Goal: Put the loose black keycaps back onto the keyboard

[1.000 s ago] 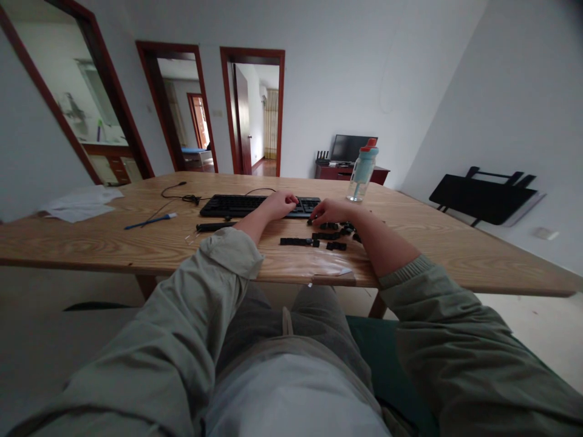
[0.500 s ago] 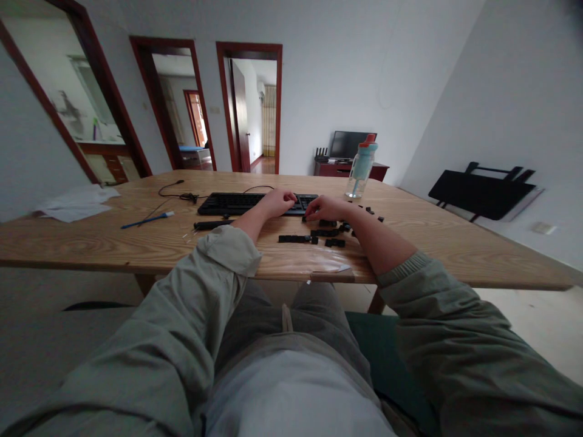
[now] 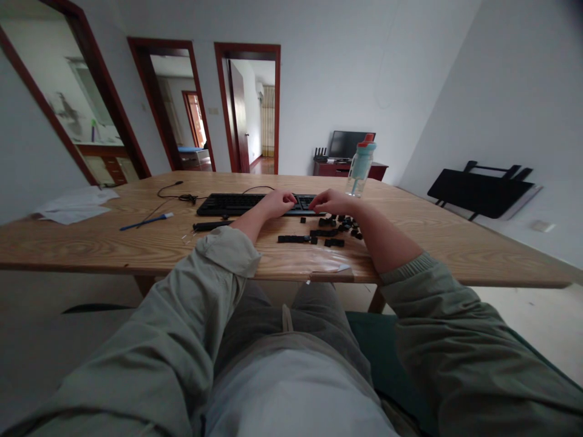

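A black keyboard [image 3: 223,204] lies across the table. Over its right half is my left hand [image 3: 276,203], fingers curled and tips drawn together; whatever they might hold is too small to make out. At the keyboard's right end, my right hand [image 3: 334,201] bends down with its fingertips close together at the keys, and I cannot see anything clearly between them. Loose black keycaps lie in front: a single keycap [image 3: 303,220], a row of keycaps [image 3: 292,239], a short group [image 3: 334,243], and a scattered pile [image 3: 348,224] beneath my right forearm.
A blue-handled brush [image 3: 148,221] and a dark stick-like object [image 3: 212,225] lie left of my left forearm. Behind them is a coiled cable [image 3: 186,198]. White paper [image 3: 77,204] rests at the far left. A clear bottle with a red lid [image 3: 359,170] stands beyond my right hand.
My right hand has moved up and to the right, from beside a single keycap on the table to the keyboard's right end. That keycap now lies uncovered. My left hand has stayed put.
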Tool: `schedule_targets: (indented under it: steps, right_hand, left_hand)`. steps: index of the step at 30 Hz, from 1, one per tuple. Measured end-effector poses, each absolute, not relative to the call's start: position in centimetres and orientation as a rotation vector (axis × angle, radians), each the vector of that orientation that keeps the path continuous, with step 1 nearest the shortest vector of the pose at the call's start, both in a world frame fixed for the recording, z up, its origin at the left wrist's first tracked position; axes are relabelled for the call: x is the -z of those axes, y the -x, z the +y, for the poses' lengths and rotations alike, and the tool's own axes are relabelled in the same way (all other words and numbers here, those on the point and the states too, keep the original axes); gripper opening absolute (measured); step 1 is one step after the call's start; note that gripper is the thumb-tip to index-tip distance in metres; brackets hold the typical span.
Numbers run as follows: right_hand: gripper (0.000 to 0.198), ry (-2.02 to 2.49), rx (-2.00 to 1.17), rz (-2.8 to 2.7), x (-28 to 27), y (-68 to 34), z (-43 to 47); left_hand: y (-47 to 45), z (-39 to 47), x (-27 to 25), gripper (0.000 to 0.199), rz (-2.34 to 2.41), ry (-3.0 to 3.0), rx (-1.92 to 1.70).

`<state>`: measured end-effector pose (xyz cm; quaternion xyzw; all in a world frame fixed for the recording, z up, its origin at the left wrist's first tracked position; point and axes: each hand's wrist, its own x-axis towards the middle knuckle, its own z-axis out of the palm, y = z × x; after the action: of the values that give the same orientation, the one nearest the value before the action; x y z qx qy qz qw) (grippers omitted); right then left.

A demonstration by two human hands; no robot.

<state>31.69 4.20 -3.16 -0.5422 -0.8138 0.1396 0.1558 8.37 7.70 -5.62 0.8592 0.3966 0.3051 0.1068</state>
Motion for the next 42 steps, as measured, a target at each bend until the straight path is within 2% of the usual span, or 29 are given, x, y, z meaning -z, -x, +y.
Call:
schedule_targets:
  steps: [14, 19, 23, 30, 34, 38, 42]
  right_hand:
    - [0.039, 1.764, -0.474, -2.360, 2.2, -35.3, 3.8]
    - [0.048, 1.609, -0.617, -2.467, 1.5, -34.1, 2.7]
    - [0.043, 1.472, -0.706, -2.654, 1.5, -31.8, 1.9]
    - [0.041, 1.488, -0.593, -2.785, 2.9, -29.5, 2.4]
    - [0.036, 1.478, -0.608, -2.607, 3.4, -30.6, 3.1]
    - [0.030, 1.495, -0.426, -2.169, 4.0, -32.3, 5.2]
    - [0.034, 1.476, -0.336, -1.867, 4.5, -32.2, 8.5]
  left_hand:
    - [-8.3, 8.2, 5.8, 0.028, 1.134, -2.614, -0.819]
    - [-8.5, 8.0, 5.6, 0.029, 1.113, -2.606, -0.767]
    - [-8.4, 7.7, 5.6, 0.030, 1.114, -2.569, -0.811]
    - [-8.2, 8.8, 6.1, 0.027, 1.091, -2.585, -0.852]
    - [-8.2, 8.3, 5.9, 0.026, 1.111, -2.562, -0.879]
    - [-8.3, 7.5, 5.6, 0.027, 1.142, -2.558, -0.896]
    - [-8.4, 7.9, 5.8, 0.025, 1.150, -2.552, -0.911]
